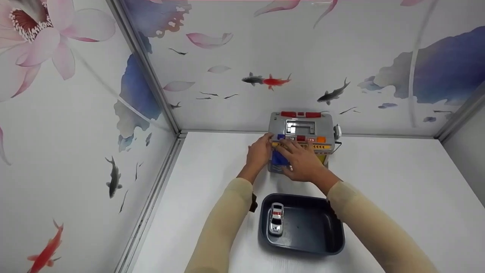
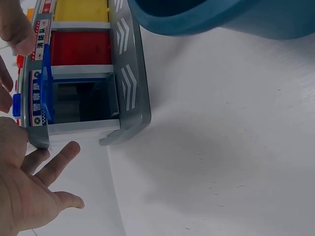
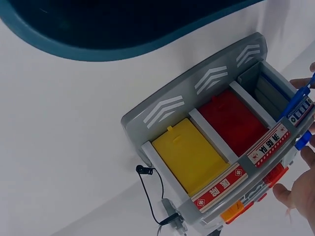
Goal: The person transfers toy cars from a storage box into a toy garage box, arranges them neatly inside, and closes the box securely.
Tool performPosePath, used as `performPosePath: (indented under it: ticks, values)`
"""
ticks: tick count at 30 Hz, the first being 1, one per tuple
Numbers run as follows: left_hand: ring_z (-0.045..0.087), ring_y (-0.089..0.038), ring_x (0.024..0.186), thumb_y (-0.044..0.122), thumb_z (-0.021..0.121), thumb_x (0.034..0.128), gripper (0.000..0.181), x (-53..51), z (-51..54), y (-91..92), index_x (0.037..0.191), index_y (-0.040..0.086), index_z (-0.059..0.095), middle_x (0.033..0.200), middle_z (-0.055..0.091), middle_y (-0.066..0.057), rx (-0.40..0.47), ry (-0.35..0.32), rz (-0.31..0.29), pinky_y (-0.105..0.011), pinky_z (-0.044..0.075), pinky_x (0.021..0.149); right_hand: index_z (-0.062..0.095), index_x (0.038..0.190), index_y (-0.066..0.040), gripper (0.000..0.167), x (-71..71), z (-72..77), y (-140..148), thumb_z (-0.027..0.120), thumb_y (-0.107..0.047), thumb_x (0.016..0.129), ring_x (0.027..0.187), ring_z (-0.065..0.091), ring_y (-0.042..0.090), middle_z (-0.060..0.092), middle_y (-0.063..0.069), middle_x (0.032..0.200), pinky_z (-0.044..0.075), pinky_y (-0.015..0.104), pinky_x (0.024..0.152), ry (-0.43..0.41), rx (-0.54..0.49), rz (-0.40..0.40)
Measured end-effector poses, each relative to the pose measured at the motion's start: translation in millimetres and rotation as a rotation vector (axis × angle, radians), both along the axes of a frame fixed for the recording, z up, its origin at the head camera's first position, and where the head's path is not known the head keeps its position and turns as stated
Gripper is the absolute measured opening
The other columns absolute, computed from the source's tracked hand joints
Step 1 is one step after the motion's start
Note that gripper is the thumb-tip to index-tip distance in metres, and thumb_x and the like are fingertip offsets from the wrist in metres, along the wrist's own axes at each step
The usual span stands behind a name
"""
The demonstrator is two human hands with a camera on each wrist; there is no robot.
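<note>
A grey toy garage [image 1: 273, 125] stands at the back wall, with yellow [image 3: 189, 156], red [image 3: 232, 120] and blue doors in front. Its blue door [image 2: 47, 88] is swung up, and the compartment behind looks dark inside. My left hand [image 1: 259, 153] rests against the garage's left side near the top corner, thumb and fingers extended. Over the front top edge lies my right hand [image 1: 303, 161], fingers spread near the blue and red buttons; its exact contact is partly hidden. Nearer me, a silver toy car [image 1: 276, 223] sits at the left inside a dark blue tray [image 1: 303, 251].
White patterned panels [image 1: 223, 110] enclose the white table [image 1: 204, 167] at the back and left. A thin black cord with a small plug [image 3: 144, 169] hangs at the garage's side. The tray lies between my forearms, close in front of the garage.
</note>
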State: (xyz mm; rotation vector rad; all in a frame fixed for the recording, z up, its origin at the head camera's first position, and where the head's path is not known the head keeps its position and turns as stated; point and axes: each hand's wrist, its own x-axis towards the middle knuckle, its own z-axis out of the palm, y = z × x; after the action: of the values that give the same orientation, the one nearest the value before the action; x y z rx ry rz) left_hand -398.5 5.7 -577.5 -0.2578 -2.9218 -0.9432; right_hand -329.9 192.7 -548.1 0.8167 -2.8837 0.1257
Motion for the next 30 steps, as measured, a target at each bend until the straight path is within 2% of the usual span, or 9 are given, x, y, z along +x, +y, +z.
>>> performPosePath:
  ticks: [3,6,10,14,18,22,26,30]
  values:
    - [0.064,-0.028,0.148,0.032,0.046,0.1205,0.042,-0.4,0.8,1.3,0.161,0.029,0.056,0.159,0.067,-0.002,0.003,0.000,-0.002,-0.073,0.040,0.126,0.046,0.169,-0.020,0.077,9.4,-4.7,4.7,0.070,-0.050,0.102,0.159,0.046,0.041,0.046,0.013,0.174,0.023,0.089,0.124,0.044,-0.003,0.008]
    - [0.065,-0.028,0.146,0.031,0.046,0.1202,0.042,-1.2,1.7,1.8,0.161,0.029,0.056,0.158,0.067,-0.002,-0.001,0.008,-0.016,-0.070,0.041,0.127,0.050,0.167,-0.018,0.076,21.4,-9.5,10.5,0.071,-0.050,0.101,0.156,0.050,0.040,0.050,0.013,0.171,0.028,0.087,0.123,0.090,-0.003,0.022]
    - [0.066,-0.026,0.145,0.030,0.047,0.1201,0.042,-2.0,3.2,-0.1,0.160,0.027,0.056,0.157,0.068,-0.002,0.003,0.003,-0.040,-0.056,0.049,0.126,0.053,0.165,-0.016,0.074,40.3,-16.1,16.7,0.071,-0.049,0.101,0.156,0.051,0.039,0.052,0.013,0.170,0.034,0.082,0.123,0.086,-0.029,0.050]
    - [0.066,-0.023,0.144,0.030,0.049,0.1198,0.041,-4.3,4.5,-4.8,0.160,0.025,0.057,0.156,0.068,-0.001,0.012,-0.014,-0.059,-0.044,0.054,0.120,0.051,0.166,-0.017,0.074,60.1,-22.4,19.4,0.070,-0.050,0.103,0.157,0.051,0.038,0.051,0.012,0.171,0.037,0.081,0.122,0.043,-0.053,0.077]
    - [0.067,-0.024,0.142,0.032,0.052,0.1189,0.042,-7.3,5.2,-10.1,0.159,0.024,0.058,0.155,0.068,-0.003,0.041,-0.042,-0.082,-0.043,0.056,0.118,0.049,0.167,-0.020,0.076,79.0,-28.4,19.1,0.073,-0.050,0.102,0.155,0.053,0.037,0.052,0.012,0.170,0.039,0.080,0.122,0.023,-0.053,0.097]
    - [0.070,-0.023,0.138,0.033,0.055,0.1180,0.040,-9.2,5.6,-13.3,0.157,0.024,0.062,0.153,0.070,-0.004,0.090,-0.068,-0.087,-0.041,0.059,0.114,0.051,0.165,-0.020,0.077,94.5,-38.2,16.2,0.077,-0.049,0.098,0.151,0.057,0.034,0.056,0.011,0.166,0.043,0.076,0.119,0.053,-0.058,0.138]
    - [0.073,-0.023,0.136,0.030,0.058,0.1170,0.038,-10.2,7.2,-13.2,0.154,0.023,0.064,0.153,0.071,-0.004,0.126,-0.066,-0.089,-0.039,0.060,0.112,0.053,0.164,-0.021,0.077,106.4,-47.9,12.5,0.078,-0.052,0.097,0.147,0.059,0.031,0.058,0.009,0.164,0.048,0.069,0.114,0.074,-0.057,0.182]
    - [0.072,-0.023,0.137,0.028,0.059,0.1165,0.038,-11.6,8.6,-10.1,0.153,0.022,0.065,0.155,0.070,-0.003,0.137,-0.063,-0.092,-0.037,0.059,0.114,0.052,0.165,-0.023,0.077,116.4,-54.4,9.7,0.074,-0.057,0.099,0.146,0.059,0.028,0.057,0.007,0.165,0.049,0.063,0.114,0.019,-0.045,0.205]
